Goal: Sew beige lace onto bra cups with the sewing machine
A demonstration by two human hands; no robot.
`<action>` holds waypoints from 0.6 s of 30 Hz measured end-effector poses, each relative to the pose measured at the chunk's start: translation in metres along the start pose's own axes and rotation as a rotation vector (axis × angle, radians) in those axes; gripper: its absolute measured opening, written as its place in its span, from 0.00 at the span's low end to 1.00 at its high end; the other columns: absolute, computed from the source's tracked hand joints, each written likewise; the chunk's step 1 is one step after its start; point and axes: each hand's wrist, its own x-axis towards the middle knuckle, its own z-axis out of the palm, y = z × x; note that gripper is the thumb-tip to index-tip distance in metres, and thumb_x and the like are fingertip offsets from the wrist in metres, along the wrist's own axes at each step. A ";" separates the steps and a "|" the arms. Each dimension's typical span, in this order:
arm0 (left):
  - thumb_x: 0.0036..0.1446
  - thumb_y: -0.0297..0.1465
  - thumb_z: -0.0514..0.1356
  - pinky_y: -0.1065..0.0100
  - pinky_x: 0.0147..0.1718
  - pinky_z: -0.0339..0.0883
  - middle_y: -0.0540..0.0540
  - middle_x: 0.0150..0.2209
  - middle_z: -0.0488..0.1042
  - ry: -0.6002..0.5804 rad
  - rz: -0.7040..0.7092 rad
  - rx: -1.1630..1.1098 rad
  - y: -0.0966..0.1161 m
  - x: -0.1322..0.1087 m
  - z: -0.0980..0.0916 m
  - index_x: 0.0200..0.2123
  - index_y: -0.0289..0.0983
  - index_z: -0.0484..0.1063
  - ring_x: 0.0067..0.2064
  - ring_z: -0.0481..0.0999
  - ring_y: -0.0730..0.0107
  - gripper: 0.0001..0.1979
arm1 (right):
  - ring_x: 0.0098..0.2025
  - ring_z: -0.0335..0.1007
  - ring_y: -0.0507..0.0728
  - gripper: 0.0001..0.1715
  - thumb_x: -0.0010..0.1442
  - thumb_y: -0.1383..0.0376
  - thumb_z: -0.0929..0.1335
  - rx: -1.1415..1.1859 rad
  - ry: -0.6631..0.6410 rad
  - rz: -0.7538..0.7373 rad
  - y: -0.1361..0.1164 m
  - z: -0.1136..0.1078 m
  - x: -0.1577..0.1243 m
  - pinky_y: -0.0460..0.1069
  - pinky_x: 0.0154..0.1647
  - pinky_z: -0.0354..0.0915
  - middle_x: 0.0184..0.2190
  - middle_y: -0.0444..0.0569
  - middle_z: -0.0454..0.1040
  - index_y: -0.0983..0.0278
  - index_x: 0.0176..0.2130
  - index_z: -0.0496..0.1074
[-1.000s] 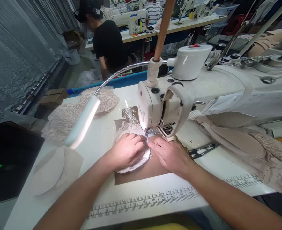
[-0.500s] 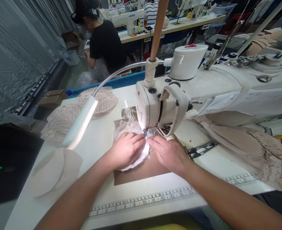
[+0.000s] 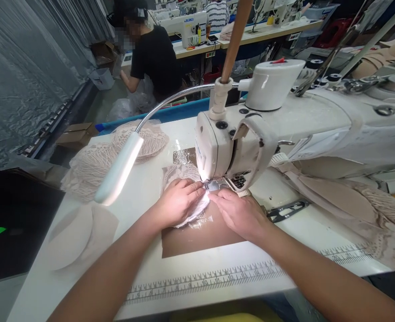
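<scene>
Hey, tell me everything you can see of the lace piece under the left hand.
The lace piece looks like thin, pale pinkish fabric with an openwork pattern, and a curved whitish edge that shows bright under the light. It lies on a brown sheet, close beneath the head of the sewing machine. The left hand rests over it, hiding much of its middle. The right hand has its fingertips at its right edge; whether they grip it is unclear.

Lace piece point(image 3: 180, 171) partly hidden beneath left hand point(image 3: 178, 202)
</scene>
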 end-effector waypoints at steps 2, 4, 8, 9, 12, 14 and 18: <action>0.64 0.32 0.50 0.54 0.45 0.65 0.40 0.56 0.70 0.007 -0.010 0.007 -0.002 0.000 0.000 0.56 0.34 0.67 0.48 0.68 0.54 0.19 | 0.27 0.64 0.52 0.21 0.59 0.74 0.61 -0.016 -0.015 0.004 -0.001 -0.001 0.001 0.47 0.27 0.56 0.30 0.46 0.74 0.63 0.48 0.75; 0.64 0.34 0.50 0.53 0.45 0.64 0.39 0.56 0.70 0.013 -0.025 0.017 -0.003 0.000 -0.001 0.56 0.33 0.67 0.48 0.68 0.53 0.20 | 0.26 0.63 0.52 0.22 0.59 0.74 0.61 -0.038 -0.025 0.003 -0.001 -0.001 0.002 0.47 0.26 0.55 0.29 0.45 0.74 0.62 0.48 0.75; 0.65 0.35 0.48 0.52 0.48 0.62 0.38 0.56 0.69 0.017 -0.059 0.023 -0.001 -0.001 -0.001 0.56 0.33 0.66 0.51 0.67 0.51 0.21 | 0.28 0.66 0.53 0.22 0.60 0.72 0.61 -0.055 -0.003 0.019 -0.001 0.001 0.003 0.48 0.28 0.56 0.31 0.45 0.75 0.61 0.49 0.74; 0.65 0.35 0.48 0.52 0.48 0.62 0.38 0.56 0.68 0.019 -0.059 0.018 0.000 -0.002 -0.001 0.56 0.33 0.66 0.52 0.66 0.51 0.21 | 0.29 0.67 0.54 0.21 0.60 0.72 0.61 -0.053 0.009 0.028 -0.001 0.002 0.002 0.48 0.29 0.56 0.32 0.46 0.76 0.61 0.49 0.74; 0.64 0.37 0.49 0.52 0.50 0.60 0.37 0.57 0.66 0.017 -0.020 -0.016 0.005 -0.004 -0.002 0.55 0.34 0.66 0.54 0.65 0.51 0.21 | 0.31 0.70 0.54 0.20 0.62 0.71 0.60 -0.055 0.027 0.050 0.000 0.004 0.001 0.48 0.32 0.58 0.34 0.47 0.77 0.61 0.48 0.74; 0.64 0.38 0.50 0.52 0.50 0.60 0.37 0.57 0.67 0.003 0.019 -0.046 0.008 -0.005 -0.004 0.55 0.35 0.67 0.54 0.65 0.52 0.20 | 0.32 0.71 0.55 0.19 0.62 0.70 0.60 -0.061 0.020 0.063 0.001 0.006 0.000 0.49 0.34 0.59 0.35 0.47 0.78 0.61 0.48 0.74; 0.64 0.38 0.50 0.54 0.50 0.60 0.38 0.55 0.69 -0.023 0.065 -0.098 0.010 -0.006 -0.007 0.53 0.35 0.68 0.52 0.67 0.56 0.19 | 0.33 0.72 0.55 0.20 0.61 0.70 0.61 -0.048 0.007 0.069 0.002 0.005 -0.001 0.49 0.34 0.60 0.35 0.48 0.78 0.61 0.50 0.73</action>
